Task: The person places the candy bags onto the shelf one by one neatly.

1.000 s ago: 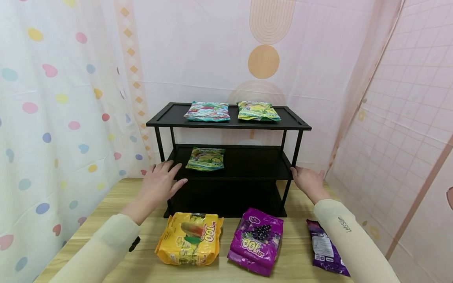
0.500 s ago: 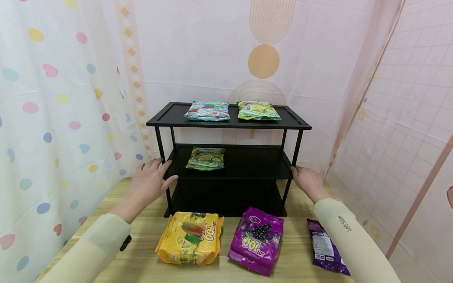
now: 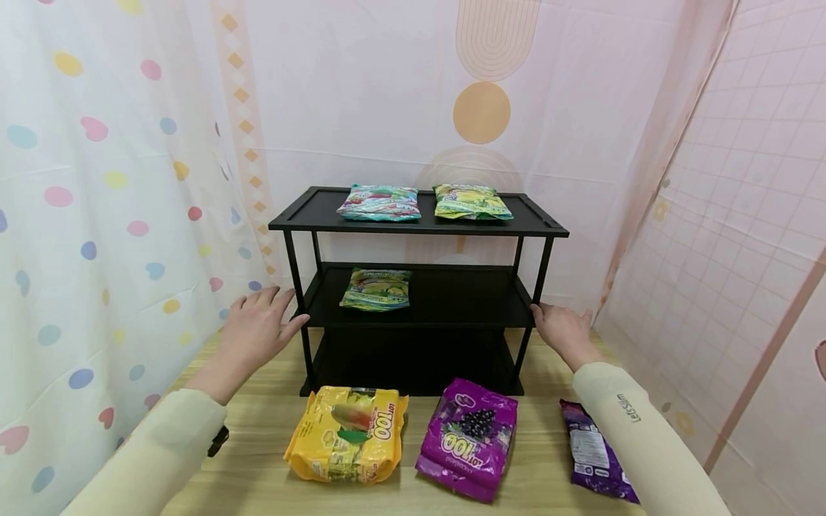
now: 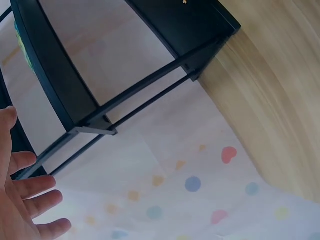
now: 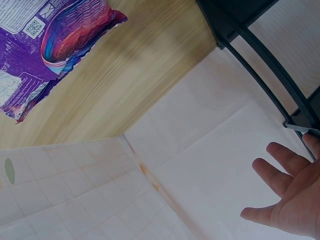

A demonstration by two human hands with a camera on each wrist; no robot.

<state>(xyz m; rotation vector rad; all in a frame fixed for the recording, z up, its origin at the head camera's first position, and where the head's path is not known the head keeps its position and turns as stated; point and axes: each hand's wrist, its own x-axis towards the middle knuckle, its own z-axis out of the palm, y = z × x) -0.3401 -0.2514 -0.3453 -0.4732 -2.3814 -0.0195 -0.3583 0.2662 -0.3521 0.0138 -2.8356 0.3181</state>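
A black three-tier shelf (image 3: pixel 464 294) stands on the wooden table between both hands. My left hand (image 3: pixel 254 330) is at its left front post, fingers spread and thumb over the middle tier's corner in the head view. In the left wrist view the left hand's fingers (image 4: pixel 37 205) spread beside the black frame. My right hand (image 3: pixel 564 333) touches the right front post at middle-tier height; in the right wrist view its fingers (image 5: pixel 272 175) are spread, holding nothing. A green candy bag (image 3: pixel 377 289) lies on the middle tier, a teal bag (image 3: pixel 379 203) and a yellow-green bag (image 3: pixel 472 202) on top.
In front of the shelf lie a yellow mango candy bag (image 3: pixel 348 436) and a purple grape candy bag (image 3: pixel 470 438). Another purple bag (image 3: pixel 592 451) lies at right, partly under the right forearm in view. Patterned curtains (image 3: pixel 129 179) hang behind and at the sides.
My left hand has moved left, from over the middle tier's left front corner to outside the left post. The right hand, shelf and bags look unchanged.
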